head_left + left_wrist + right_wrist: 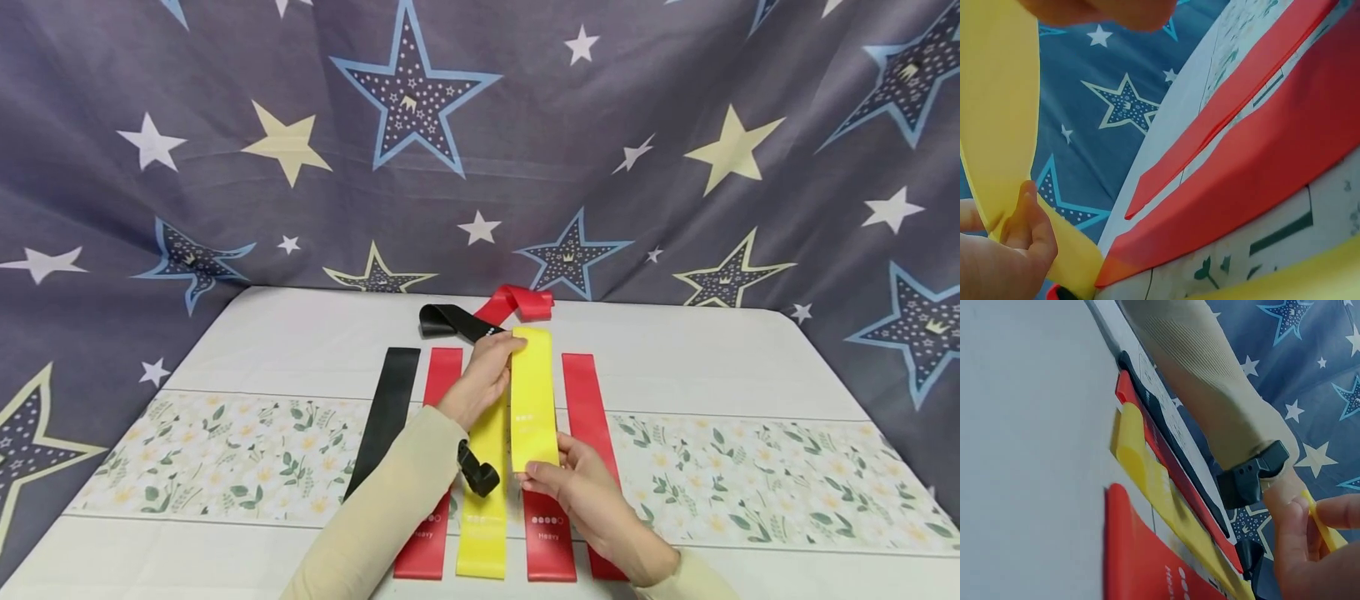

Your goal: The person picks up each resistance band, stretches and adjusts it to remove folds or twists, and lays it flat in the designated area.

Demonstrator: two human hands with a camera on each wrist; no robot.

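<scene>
A yellow resistance band [534, 392] is held up lengthwise between my two hands, above the table. My left hand [483, 379] grips its far end, the fingers partly behind it. At the near end, my right hand [592, 496] pinches the band between thumb and fingers. The right wrist view shows that pinch [1319, 531] on the yellow edge. Under the hands, another yellow band [482, 546] lies flat, partly covered by the left forearm. Red bands marked "Heavy" lie on either side, one on the left [423, 546] and one on the right [551, 550].
A black band [390, 392] lies at the row's left and another red band [587, 396] at its right. Behind the hands, a loose black band [446, 319] and a twisted red band [525, 302] overlap. A starry curtain [480, 192] hangs behind the white table [300, 350].
</scene>
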